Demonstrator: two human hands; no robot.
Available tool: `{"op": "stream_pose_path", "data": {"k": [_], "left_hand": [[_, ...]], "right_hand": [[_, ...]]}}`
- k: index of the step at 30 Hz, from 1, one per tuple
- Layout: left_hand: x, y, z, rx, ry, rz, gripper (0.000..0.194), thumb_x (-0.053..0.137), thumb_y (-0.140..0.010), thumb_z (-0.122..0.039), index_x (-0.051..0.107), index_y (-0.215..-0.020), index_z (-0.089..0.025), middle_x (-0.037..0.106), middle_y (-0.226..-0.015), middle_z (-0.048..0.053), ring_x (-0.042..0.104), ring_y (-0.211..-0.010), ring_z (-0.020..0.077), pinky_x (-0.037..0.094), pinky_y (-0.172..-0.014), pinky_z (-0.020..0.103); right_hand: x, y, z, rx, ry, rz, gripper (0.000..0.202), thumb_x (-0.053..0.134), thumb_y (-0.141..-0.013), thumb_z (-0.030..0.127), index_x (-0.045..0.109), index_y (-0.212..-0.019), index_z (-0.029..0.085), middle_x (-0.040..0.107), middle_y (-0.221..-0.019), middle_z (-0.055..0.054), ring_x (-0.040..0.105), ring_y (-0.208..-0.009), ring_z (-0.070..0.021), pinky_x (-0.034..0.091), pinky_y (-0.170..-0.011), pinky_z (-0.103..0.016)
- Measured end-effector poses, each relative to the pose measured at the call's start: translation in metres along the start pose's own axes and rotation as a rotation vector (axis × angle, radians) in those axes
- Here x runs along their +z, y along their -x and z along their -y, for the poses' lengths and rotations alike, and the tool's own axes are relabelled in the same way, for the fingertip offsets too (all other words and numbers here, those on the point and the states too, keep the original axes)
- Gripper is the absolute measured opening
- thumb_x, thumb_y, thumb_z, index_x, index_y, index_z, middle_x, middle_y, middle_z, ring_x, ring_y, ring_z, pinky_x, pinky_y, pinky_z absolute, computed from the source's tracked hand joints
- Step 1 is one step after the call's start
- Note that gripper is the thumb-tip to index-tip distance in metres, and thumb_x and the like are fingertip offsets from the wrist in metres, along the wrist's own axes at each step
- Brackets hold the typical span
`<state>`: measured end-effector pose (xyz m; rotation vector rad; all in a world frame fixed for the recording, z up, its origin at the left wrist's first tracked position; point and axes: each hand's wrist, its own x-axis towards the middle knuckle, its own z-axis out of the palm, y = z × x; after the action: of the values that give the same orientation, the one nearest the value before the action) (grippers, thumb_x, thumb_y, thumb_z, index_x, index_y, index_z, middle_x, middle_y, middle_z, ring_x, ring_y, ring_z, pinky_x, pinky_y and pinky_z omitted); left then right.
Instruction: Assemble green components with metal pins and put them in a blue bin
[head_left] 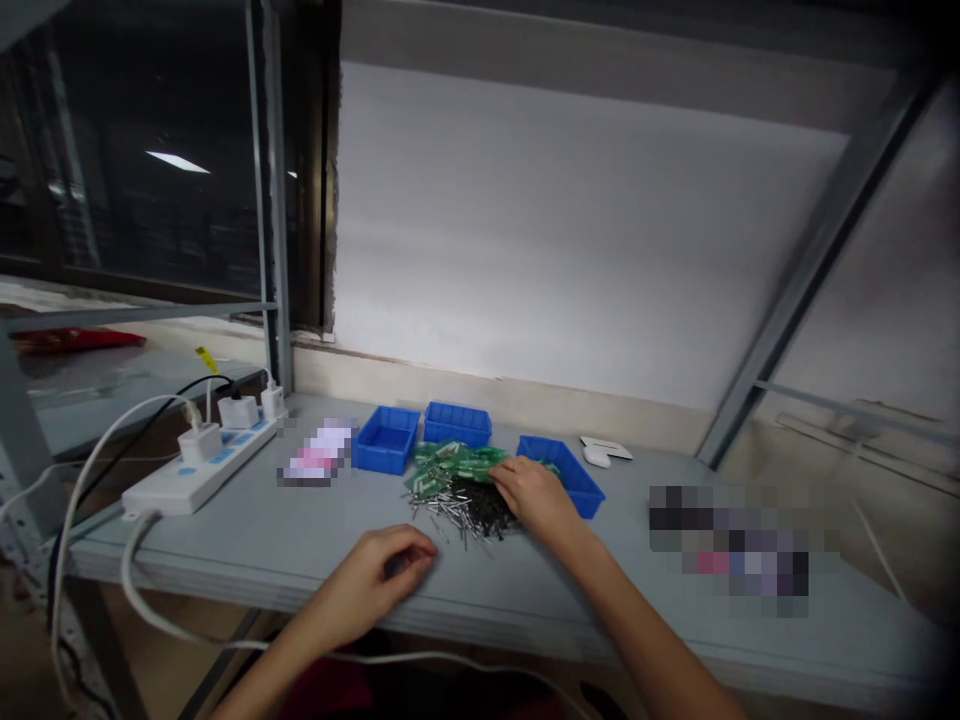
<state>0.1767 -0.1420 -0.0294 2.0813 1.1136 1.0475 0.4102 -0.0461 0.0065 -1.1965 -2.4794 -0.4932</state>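
My right hand reaches over a heap in the middle of the table. Its fingertips are closed on the edge of the green plastic packets lying on top. Silver metal pins and dark, thin pieces, too small to make out, spread in front of the packets. Near the table's front edge my left hand is curled, with thumb and fingertips close together. Whatever may be between its fingers is too small to make out.
Behind the heap stand two blue bins, the left bin and the middle bin. A right bin sits beside my right hand. A white power strip with plugs and cables lies at left, a white earbud case at back right. Two items are blurred.
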Motion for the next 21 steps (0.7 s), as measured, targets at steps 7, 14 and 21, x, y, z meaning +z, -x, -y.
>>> {"op": "stream_pose_path", "data": {"k": [7,14,21], "left_hand": [[0.001,0.001,0.002,0.0,-0.01,-0.003,0.02,0.047,-0.089,-0.026,0.065,-0.09,-0.018,0.068,-0.09,0.004,0.06,-0.084,0.0177,0.045,-0.079,0.025],[0.0,-0.001,0.0,-0.006,-0.006,-0.019,0.019,0.047,-0.088,-0.025,0.064,-0.088,-0.018,0.068,-0.089,0.004,0.061,-0.084,0.0183,0.046,-0.079,0.025],[0.003,-0.002,0.006,-0.035,0.005,-0.1,0.017,0.048,-0.087,-0.025,0.062,-0.096,-0.017,0.068,-0.086,0.004,0.062,-0.08,0.0182,0.047,-0.074,0.025]], "right_hand": [[0.003,-0.002,-0.002,0.121,-0.162,-0.148,0.026,0.042,-0.091,0.017,0.067,-0.101,0.02,0.07,-0.099,-0.007,0.063,-0.091,-0.0197,0.046,-0.083,-0.031],[-0.004,0.006,-0.01,0.241,-0.358,-0.248,0.027,0.043,-0.09,0.027,0.064,-0.105,0.021,0.072,-0.097,-0.005,0.067,-0.083,-0.0205,0.05,-0.074,-0.03],[-0.01,0.032,-0.003,0.448,-0.725,-0.3,0.027,0.054,-0.081,0.042,0.064,-0.091,0.018,0.07,-0.071,-0.004,0.065,-0.064,-0.0194,0.051,-0.06,-0.029]]}}
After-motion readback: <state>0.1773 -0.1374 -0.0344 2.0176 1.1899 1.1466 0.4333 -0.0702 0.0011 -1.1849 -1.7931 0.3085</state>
